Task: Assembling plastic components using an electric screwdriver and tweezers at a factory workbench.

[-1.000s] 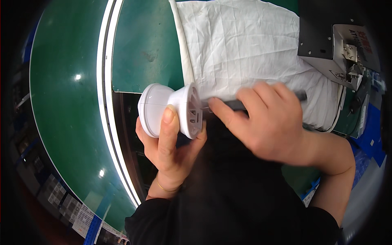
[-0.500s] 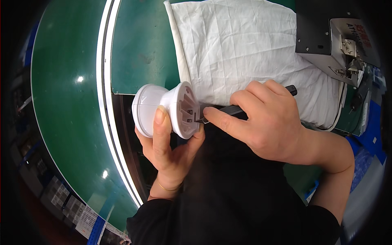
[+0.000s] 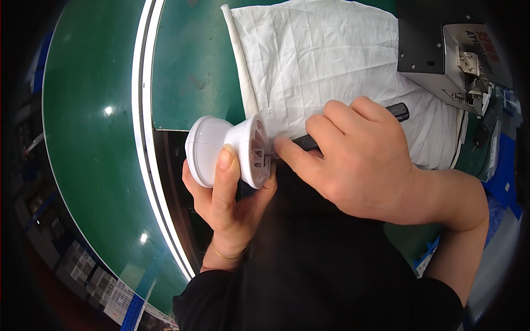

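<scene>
My left hand [image 3: 229, 201] is closed around a white plastic housing [image 3: 210, 146], waisted in the middle with two round ends. Its open round face, showing ribs and small slots, is turned to the right. In my right hand [image 3: 359, 160] is a black-handled utility knife [image 3: 398, 112], the handle's end sticking out past the knuckles. The knife's front end meets the slotted face near its right rim; the tip itself is hard to make out there. My right index finger lies along the tool close to the housing.
A white cloth [image 3: 320, 60] covers much of the green work surface [image 3: 190, 71] ahead. At the far right stands a black and metal machine [image 3: 441, 60]. A bright light strip [image 3: 144, 99] runs beside the green belt [image 3: 88, 127] on the left.
The housing has shifted slightly right and its slotted face has turned further side-on. My right hand has tilted, and the knife's tip has moved up a little along the face.
</scene>
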Demonstrator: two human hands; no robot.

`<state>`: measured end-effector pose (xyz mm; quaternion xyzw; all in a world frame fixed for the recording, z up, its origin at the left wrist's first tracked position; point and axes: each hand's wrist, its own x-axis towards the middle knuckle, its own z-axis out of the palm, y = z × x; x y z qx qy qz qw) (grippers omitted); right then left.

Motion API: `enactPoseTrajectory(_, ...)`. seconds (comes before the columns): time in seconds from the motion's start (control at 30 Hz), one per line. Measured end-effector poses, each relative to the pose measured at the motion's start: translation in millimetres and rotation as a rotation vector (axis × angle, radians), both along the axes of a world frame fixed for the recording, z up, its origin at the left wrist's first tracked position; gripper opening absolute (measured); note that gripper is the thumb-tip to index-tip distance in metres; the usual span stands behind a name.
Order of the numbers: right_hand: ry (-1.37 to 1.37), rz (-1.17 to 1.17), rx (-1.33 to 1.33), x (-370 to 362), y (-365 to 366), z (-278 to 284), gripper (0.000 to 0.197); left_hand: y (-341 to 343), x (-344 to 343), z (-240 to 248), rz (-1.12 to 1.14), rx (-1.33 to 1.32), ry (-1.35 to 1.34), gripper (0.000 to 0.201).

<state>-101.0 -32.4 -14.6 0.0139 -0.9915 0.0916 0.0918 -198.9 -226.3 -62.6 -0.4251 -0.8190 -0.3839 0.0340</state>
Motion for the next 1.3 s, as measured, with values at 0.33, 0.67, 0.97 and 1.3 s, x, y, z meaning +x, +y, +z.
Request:
enactPoseTrajectory(0.33,0.064,-0.108,-0.173,13,8,4,0.033,-12,-4,-14,-0.032,0.190,-0.271,0.104)
enactPoseTrajectory(0.67,0.082,-0.356,-0.767,21,-11,21,0.036,-12,-1,10,-0.153,0.548,-0.651,0.111)
enactPoseTrajectory(0.97,-0.063,-0.360,-1.389,16,-52,47,0.065,-3,8,20,-0.278,0.627,-0.425,0.101)
enactPoseTrajectory(1.3,0.069,-0.400,-1.490,44,-35,59,0.051,7,3,46,-0.385,0.784,-0.577,0.104)
